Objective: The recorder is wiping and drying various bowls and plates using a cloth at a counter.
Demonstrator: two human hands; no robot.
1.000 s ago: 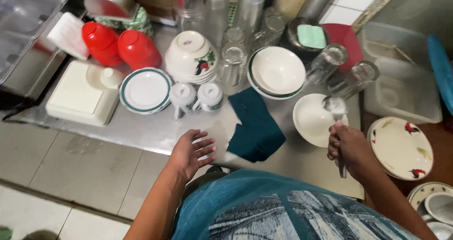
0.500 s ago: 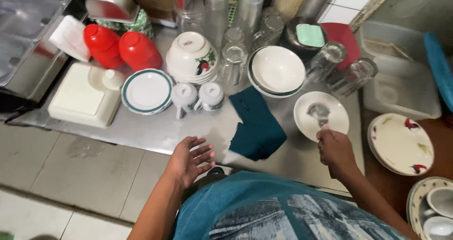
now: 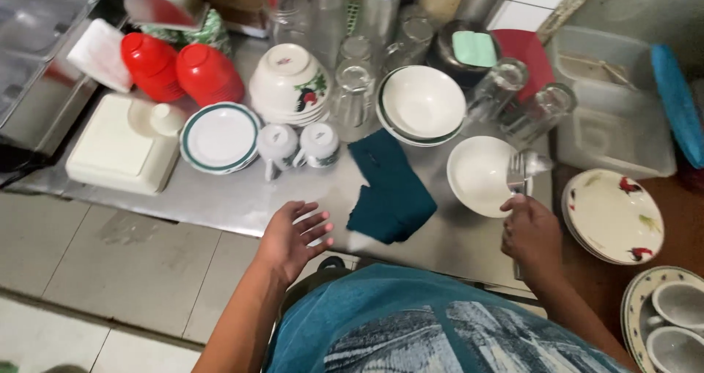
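I take the white bowl (image 3: 480, 175) as my landmark, the one that sits alone on the steel tabletop (image 3: 220, 200). A second ago my right hand (image 3: 532, 233) held the fork (image 3: 516, 173) up above the bowl's near edge; half a second ago the fork was down inside the bowl; now its prongs hang over the right rim of the bowl and my hand has pulled back toward me, just on the near right side of the bowl. That hand is closed around the fork's handle (the handle itself is mostly hidden in my fist). My left hand (image 3: 293, 237) has hardly moved at all: it floats well to the left of the bowl, fingers spread, holding nothing, near the edge of the tabletop. The dark teal cloth (image 3: 389, 189) lies flat between that hand and the bowl, not touched. Just behind the bowl stands a stack of white bowls (image 3: 422, 103), and to its right, past the tabletop's edge, lies a plate with red rooster pictures (image 3: 612, 215). I think the fork has just been dipped into the bowl and lifted back out, so the work on the bowl looks to be in the middle, not done.
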